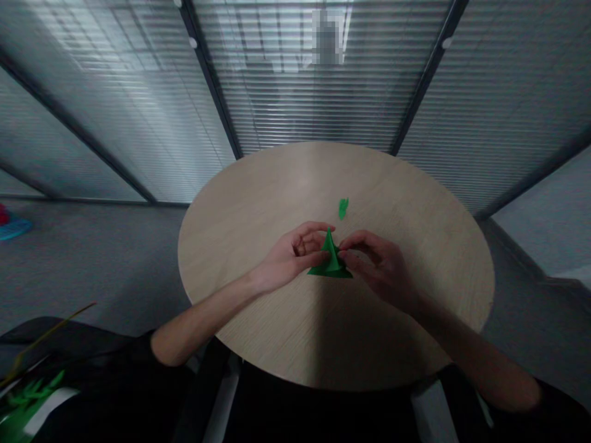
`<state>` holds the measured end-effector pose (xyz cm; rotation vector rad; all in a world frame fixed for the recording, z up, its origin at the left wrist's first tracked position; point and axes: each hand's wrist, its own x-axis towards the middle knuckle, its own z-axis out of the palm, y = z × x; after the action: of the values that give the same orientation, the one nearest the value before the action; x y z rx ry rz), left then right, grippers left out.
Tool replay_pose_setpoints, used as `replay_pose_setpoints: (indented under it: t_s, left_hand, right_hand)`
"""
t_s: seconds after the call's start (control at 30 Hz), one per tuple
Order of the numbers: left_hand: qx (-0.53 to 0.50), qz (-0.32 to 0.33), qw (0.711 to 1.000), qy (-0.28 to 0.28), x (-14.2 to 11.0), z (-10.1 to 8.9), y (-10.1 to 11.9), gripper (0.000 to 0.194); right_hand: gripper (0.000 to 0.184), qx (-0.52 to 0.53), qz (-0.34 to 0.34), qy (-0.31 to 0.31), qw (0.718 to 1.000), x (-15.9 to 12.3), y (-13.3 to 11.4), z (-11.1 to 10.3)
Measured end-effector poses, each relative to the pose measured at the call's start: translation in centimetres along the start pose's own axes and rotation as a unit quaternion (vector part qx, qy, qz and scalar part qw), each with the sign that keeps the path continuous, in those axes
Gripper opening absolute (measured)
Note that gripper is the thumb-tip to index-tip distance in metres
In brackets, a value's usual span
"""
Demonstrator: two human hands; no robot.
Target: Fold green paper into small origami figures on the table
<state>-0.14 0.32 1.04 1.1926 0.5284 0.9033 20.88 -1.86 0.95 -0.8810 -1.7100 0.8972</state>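
A green piece of folded paper (pixel 330 266) stands up in a peaked shape over the middle of the round table. My left hand (pixel 295 249) grips its left side, with the thumb on the front face and a fingertip near the peak. From the right, my right hand (pixel 376 261) pinches the paper's edge between thumb and fingers. Beyond both hands, a small flat green piece (pixel 343 208) lies on the tabletop, apart from them.
The round wooden table (pixel 258 184) fills the middle of the view. Behind it is a glass wall with blinds (pixel 314 111). On the floor at far left sits a blue and red object (pixel 13 227). Green and white items (pixel 41 400) lie at lower left.
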Motion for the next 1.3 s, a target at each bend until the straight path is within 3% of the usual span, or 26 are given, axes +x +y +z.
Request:
replay_pose_setpoints:
  t_s: [0.13,0.37,0.47,0.6,0.8,0.97,1.1,1.3]
  left_hand:
    - [-0.013,0.007,1.000,-0.017,0.01,0.08,-0.11,0.043]
    - [-0.002,0.018,1.000,-0.022,0.08,-0.11,-0.15,0.046]
    - [0.007,0.014,1.000,-0.017,0.02,-0.17,-0.16,0.051]
    - [0.020,0.028,0.999,0.003,0.02,-0.15,-0.07,0.050]
    - [0.037,0.048,0.998,-0.006,-0.03,0.09,0.21,0.050]
    - [0.093,0.110,0.990,-0.001,-0.22,0.20,-0.05,0.055]
    - [0.137,0.146,0.980,0.005,-0.32,0.20,-0.42,0.055]
    - [0.146,0.136,0.980,0.011,-0.39,0.28,-0.44,0.053]
  right_hand:
    - [0.018,0.187,0.133,-0.035,0.973,0.25,0.43,0.31]
    - [0.025,0.287,0.255,-0.064,0.921,0.38,0.09,0.21]
    - [0.024,0.290,0.253,-0.077,0.920,0.42,0.13,0.28]
    - [0.027,0.230,0.224,-0.082,0.944,0.39,0.14,0.35]
    - [0.032,0.189,0.169,-0.035,0.967,0.37,-0.19,0.58]
    - [0.033,0.141,0.134,0.002,0.981,0.25,0.24,0.74]
    - [0.033,0.136,0.121,0.013,0.983,0.19,0.53,0.78]
    - [0.033,0.140,0.129,0.005,0.982,0.24,0.23,0.72]
